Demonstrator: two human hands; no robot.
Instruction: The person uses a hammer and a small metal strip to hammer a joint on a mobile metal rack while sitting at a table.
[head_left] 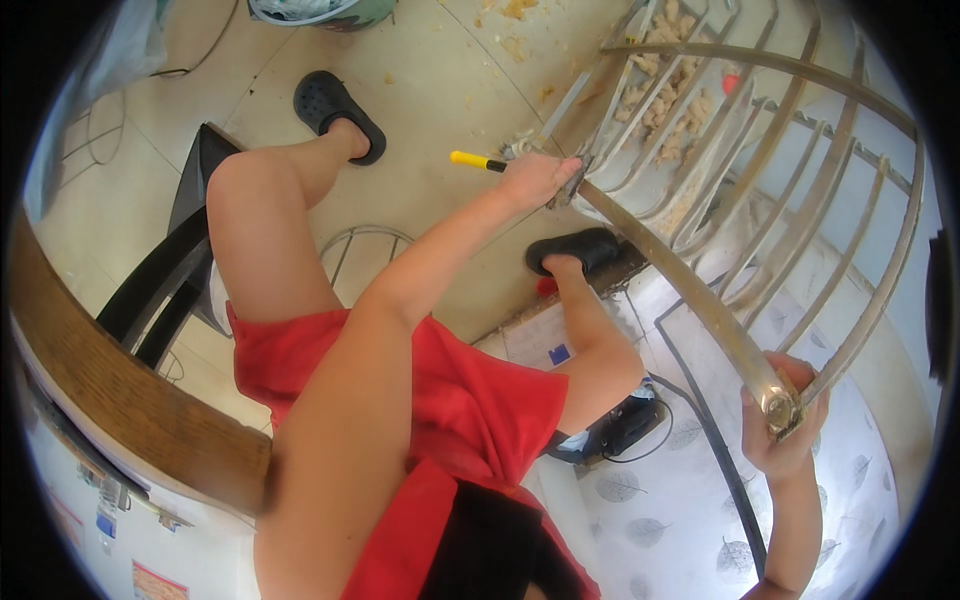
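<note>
A large metal rack (690,260) with curved bars tilts across the right side. My left hand (540,180) is closed at the near corner of its frame, with a tool with a yellow-and-black handle (476,160) sticking out to the left of the fist. Something dark and grimy shows past the thumb against the rack; whether it is the tool's head I cannot tell. Lower right, my right hand (780,440) wraps around the end of the rack's thick rail, which looks stained.
Behind the bars lie many pieces of ginger-like root (665,90) and a small red round thing (730,84). A bucket (325,12) stands at the top. A wooden table edge (130,400) curves at left, near a black chair (170,270). Crumbs dot the tiled floor.
</note>
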